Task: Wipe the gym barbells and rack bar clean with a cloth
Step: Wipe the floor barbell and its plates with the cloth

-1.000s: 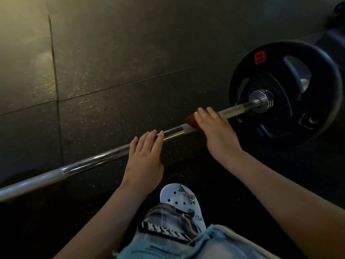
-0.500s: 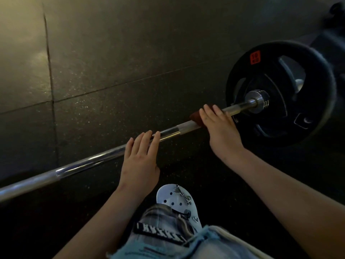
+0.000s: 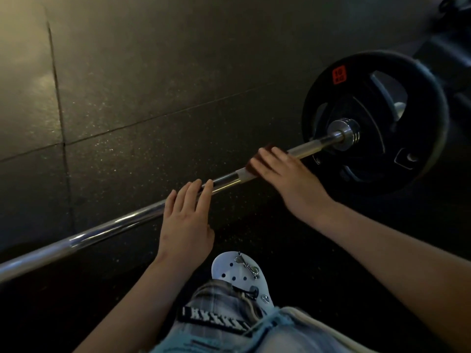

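Note:
A chrome barbell bar (image 3: 107, 226) lies on the dark floor, running from lower left up to a black weight plate (image 3: 418, 103) with an orange label at right. My left hand (image 3: 187, 217) rests on the bar's middle with straight fingers. My right hand (image 3: 285, 171) lies over the bar nearer the plate, fingers laid flat across a dark red cloth (image 3: 252, 166) and pressing it on the bar. The cloth shows only at my fingertips. My right hand is motion-blurred.
Dark rubber floor tiles (image 3: 153, 85) with seams stretch beyond the bar. Black gym equipment (image 3: 453, 34) stands at the top right behind the plate. My white clog (image 3: 237, 271) and jeans leg (image 3: 229, 327) are just below the bar.
My right hand slid the cloth along the bar toward the plate, then back away from it. My left hand has stayed on the bar.

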